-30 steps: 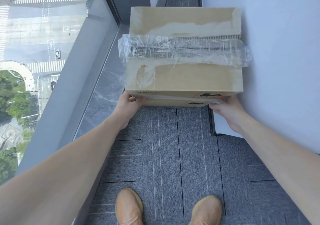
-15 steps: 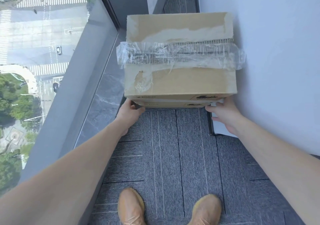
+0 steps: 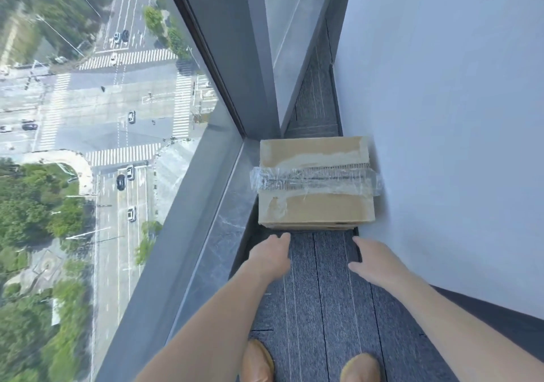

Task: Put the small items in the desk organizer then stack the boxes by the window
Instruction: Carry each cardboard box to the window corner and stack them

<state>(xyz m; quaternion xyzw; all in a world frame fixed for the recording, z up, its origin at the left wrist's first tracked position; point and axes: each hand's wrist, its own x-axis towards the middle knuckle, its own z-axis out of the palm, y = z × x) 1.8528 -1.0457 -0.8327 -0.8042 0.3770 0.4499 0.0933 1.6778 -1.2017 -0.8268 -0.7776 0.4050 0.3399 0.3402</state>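
Note:
A brown cardboard box (image 3: pixel 316 205) with crinkled clear tape across its top sits on another box, of which only a thin front edge (image 3: pixel 312 227) shows beneath it. The stack stands on the carpet in the corner between the window ledge and the white wall. My left hand (image 3: pixel 269 256) hovers a little in front of the stack's left corner, fingers apart and holding nothing. In front of the right corner is my right hand (image 3: pixel 372 259), also spread and free of the box. The desk organizer and small items are out of sight.
A floor-to-ceiling window (image 3: pixel 103 146) runs along the left with a grey stone ledge (image 3: pixel 217 243) at its foot. The white wall (image 3: pixel 456 146) closes in the right side. Grey carpet (image 3: pixel 318 293) forms a narrow strip between them, and my two tan shoes (image 3: pixel 309 365) stand on it.
Both hands have let go of the box's lower front corners and drawn back toward me. The box stack now rests on the floor, and my view has risen away from it.

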